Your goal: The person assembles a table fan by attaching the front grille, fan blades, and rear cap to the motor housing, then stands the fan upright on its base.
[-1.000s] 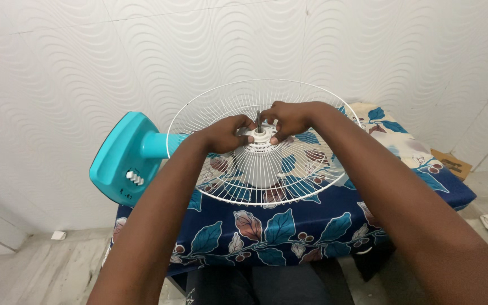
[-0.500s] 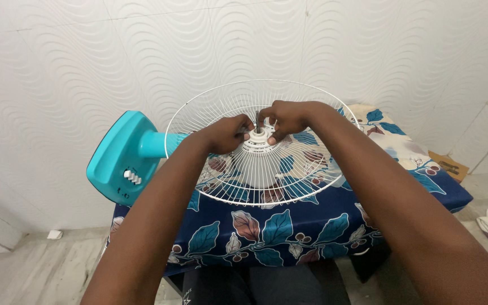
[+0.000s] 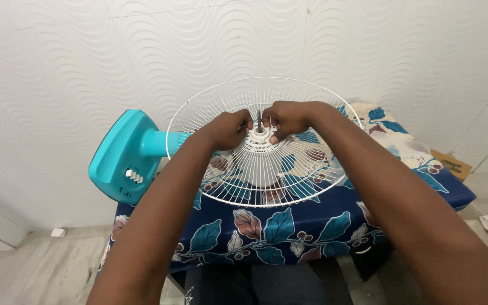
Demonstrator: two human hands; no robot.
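Both hands are pinching the white hub (image 3: 259, 137) at the centre of a wire fan guard (image 3: 266, 181), lying over the cloth-covered worktop (image 3: 266, 231): left hand (image 3: 228, 130) and right hand (image 3: 287, 118) are hiding the fingertips; a metal shaft (image 3: 259, 120) is poking up between them.

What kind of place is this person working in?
Probably a room in a home, not a workshop. The white wire fan guard and turquoise fan base lie on a table under a blue leaf-print cloth, against a wave-patterned white wall, above a pale floor.
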